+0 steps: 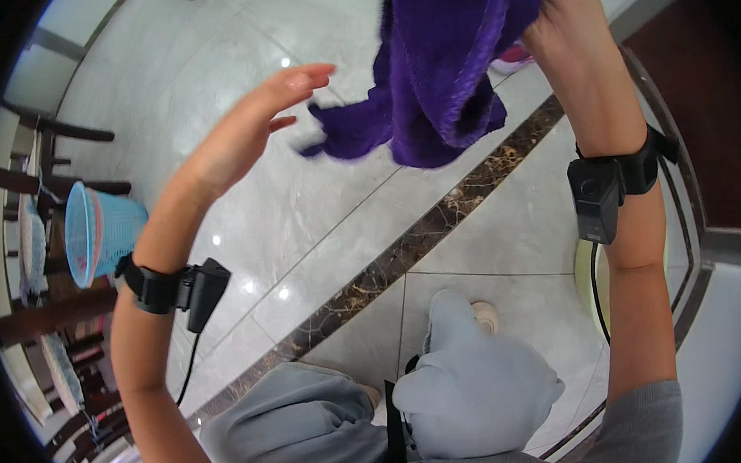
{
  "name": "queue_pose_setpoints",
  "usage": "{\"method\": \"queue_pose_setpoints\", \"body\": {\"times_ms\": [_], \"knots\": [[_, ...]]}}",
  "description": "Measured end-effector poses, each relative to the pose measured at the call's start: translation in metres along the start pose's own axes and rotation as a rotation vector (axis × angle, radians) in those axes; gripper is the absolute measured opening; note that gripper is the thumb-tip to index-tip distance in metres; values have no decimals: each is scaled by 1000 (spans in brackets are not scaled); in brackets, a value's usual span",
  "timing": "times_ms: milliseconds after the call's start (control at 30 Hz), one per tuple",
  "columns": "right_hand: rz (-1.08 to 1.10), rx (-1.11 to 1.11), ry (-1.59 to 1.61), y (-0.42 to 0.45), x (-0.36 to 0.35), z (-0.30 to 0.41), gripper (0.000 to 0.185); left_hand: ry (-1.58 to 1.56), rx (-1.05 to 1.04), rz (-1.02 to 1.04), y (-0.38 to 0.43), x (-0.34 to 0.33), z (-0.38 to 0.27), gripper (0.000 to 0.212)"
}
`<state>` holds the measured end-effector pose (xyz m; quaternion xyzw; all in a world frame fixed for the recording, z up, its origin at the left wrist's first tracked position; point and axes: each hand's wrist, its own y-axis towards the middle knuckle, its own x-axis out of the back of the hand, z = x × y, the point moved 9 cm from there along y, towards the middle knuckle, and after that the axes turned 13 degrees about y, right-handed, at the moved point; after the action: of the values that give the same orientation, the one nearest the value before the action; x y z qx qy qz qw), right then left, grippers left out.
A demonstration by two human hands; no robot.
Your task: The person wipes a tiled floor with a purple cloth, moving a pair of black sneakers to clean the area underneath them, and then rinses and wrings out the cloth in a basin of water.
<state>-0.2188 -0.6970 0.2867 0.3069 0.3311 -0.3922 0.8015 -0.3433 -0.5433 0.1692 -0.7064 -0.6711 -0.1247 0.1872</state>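
A purple cloth, soft like a towel, hangs in folds at the top centre, its upper part cut off by the picture's edge. My right hand grips it from the right side; the fingers are hidden by the fabric or out of view. Left of the cloth, my left hand is in the air with nothing in it, fingers apart and pointing towards the cloth. A loose corner of the fabric dangles just beyond those fingertips, apart from them. Each forearm wears a black strapped device, one on the left, one on the right.
Grey tiles cover the floor, crossed by a dark marble strip. At left stand a light-blue plastic basket and dark wooden chairs. A pale green round object is partly behind my right arm. Pink footwear shows behind the cloth.
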Motion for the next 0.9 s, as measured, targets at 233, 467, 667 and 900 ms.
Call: {"method": "queue_pose_setpoints", "body": {"times_ms": [233, 467, 667, 900], "knots": [[133, 188, -293, 20, -106, 22, 19, -158, -314, -62, 9, -30, -125, 61], [-233, 405, -380, 37, -72, 24, 26, -633, -160, -661, 7, 93, -53, 46], [-196, -89, -254, 17, -44, -58, 28, -894, -280, -593, -52, 150, -18, 41], [563, -627, 477, -1, -126, -79, 36, -1347, -658, 202, -55, 129, -7, 64]]}}
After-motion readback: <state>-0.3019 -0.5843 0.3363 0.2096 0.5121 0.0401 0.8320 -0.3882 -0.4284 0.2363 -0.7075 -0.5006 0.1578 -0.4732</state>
